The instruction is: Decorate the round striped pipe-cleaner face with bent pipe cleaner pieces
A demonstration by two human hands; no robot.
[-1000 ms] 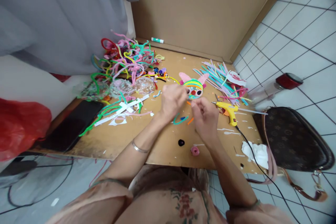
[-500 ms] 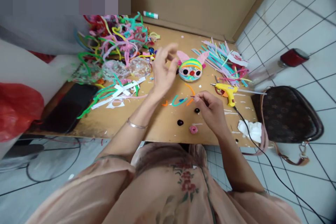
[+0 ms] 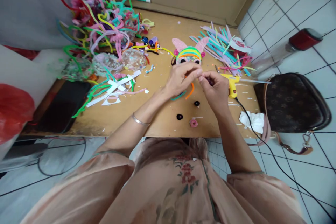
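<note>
In front of the craft figure (image 3: 189, 51), my left hand (image 3: 181, 78) and my right hand (image 3: 215, 85) meet at the fingertips. Both are closed in a pinch, and whatever small thing lies between the fingers is too hidden to name. The figure has pink ears and yellow, green and orange pipe-cleaner bands; my left hand covers its lower part. Below the hands lie an orange pipe-cleaner piece (image 3: 190, 91) and a teal one (image 3: 179, 96). Nearer the table edge are two black round pieces (image 3: 180, 116) and a pink ring-shaped piece (image 3: 193, 123).
A yellow glue gun (image 3: 232, 85) with a trailing cord lies right of my hands. Straight pipe cleaners (image 3: 219, 47) lie behind it; a tangled heap (image 3: 105, 31) fills the back left. A phone (image 3: 64, 106), white paper scraps (image 3: 114, 89) and a brown bag (image 3: 299, 106) lie at the sides.
My left hand has come down and right from beside the figure to meet my right hand, which has risen slightly. The left fingers have closed into a pinch. The camera view has shifted a little.
</note>
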